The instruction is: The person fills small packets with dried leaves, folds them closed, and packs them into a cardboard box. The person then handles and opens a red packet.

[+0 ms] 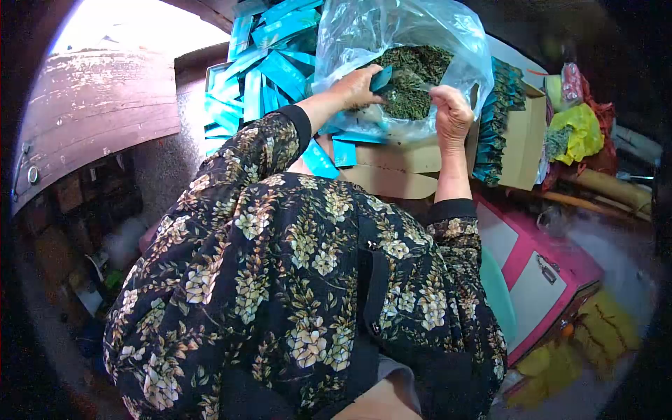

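Observation:
A large clear plastic bag (336, 43) stands wide open in front of me, with dried dark-green leaves (411, 103) inside, like loose tea. My left hand (355, 88) reaches over the bag's left side and pinches a small blue packet (381, 78) above the leaves. At the bag's right side, my right hand (453, 112) is closed, its fingers curled toward the leaves. Something pale and blurred extends from its fingertips, and I cannot make out what it is.
Many flat blue packets (283, 73) lie heaped left of the bag. On the right, a cardboard box (526, 136) holds a row of dark-teal packets (495, 133). Beyond it are a yellow plastic bag (579, 131) and a pink-and-white box (535, 269). A pinkish wooden board (105, 105) stands at left.

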Action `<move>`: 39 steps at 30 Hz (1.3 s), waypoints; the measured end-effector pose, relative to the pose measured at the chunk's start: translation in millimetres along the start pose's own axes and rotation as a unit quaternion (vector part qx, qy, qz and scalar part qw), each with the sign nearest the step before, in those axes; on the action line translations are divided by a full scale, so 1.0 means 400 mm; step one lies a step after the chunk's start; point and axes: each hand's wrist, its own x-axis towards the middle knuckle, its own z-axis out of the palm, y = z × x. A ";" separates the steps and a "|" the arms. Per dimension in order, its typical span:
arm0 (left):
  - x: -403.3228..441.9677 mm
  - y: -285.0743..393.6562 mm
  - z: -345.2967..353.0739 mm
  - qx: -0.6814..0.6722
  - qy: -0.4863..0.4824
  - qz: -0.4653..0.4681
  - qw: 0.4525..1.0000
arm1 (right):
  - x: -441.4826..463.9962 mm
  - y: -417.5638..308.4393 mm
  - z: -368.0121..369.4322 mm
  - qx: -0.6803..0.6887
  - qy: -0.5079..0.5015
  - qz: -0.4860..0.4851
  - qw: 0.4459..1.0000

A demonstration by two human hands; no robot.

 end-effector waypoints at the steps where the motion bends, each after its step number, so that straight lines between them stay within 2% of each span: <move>1: 0.002 -0.002 0.004 -0.001 0.001 0.001 1.000 | 0.006 -0.009 -0.004 -0.018 -0.016 -0.026 0.999; 6: 0.008 -0.004 0.017 0.020 0.029 0.055 0.998 | 0.055 -0.053 -0.023 -0.089 -0.083 -0.079 0.989; 12: 0.010 0.027 0.018 0.025 0.056 0.103 0.993 | 0.121 -0.124 -0.007 -0.139 -0.228 -0.171 0.948; 17: 0.012 0.039 0.004 -0.012 0.030 0.066 0.997 | 0.196 -0.166 0.010 -0.184 -0.297 -0.250 0.903; 21: 0.008 0.049 0.011 -0.049 0.054 0.065 0.995 | 0.220 -0.199 0.006 -0.238 -0.321 -0.264 0.878; 24: 0.022 0.050 0.019 -0.094 0.079 0.087 0.989 | 0.247 -0.205 0.008 -0.222 -0.322 -0.282 0.876; 26: 0.010 0.051 0.028 -0.096 0.074 0.081 0.989 | 0.231 -0.216 0.007 -0.212 -0.321 -0.284 0.878; 30: 0.031 0.055 0.005 -0.090 0.086 0.079 0.989 | 0.241 -0.248 0.001 -0.285 -0.295 -0.301 0.861; 33: 0.041 0.023 0.027 -0.085 0.091 0.075 0.989 | 0.237 -0.247 0.006 -0.310 -0.320 -0.323 0.835; 36: 0.047 0.009 0.037 -0.089 0.127 0.126 0.980 | 0.240 -0.264 -0.006 -0.291 -0.278 -0.322 0.857; 39: 0.041 0.012 0.034 -0.108 0.127 0.131 0.977 | 0.230 -0.251 -0.014 -0.278 -0.246 -0.314 0.874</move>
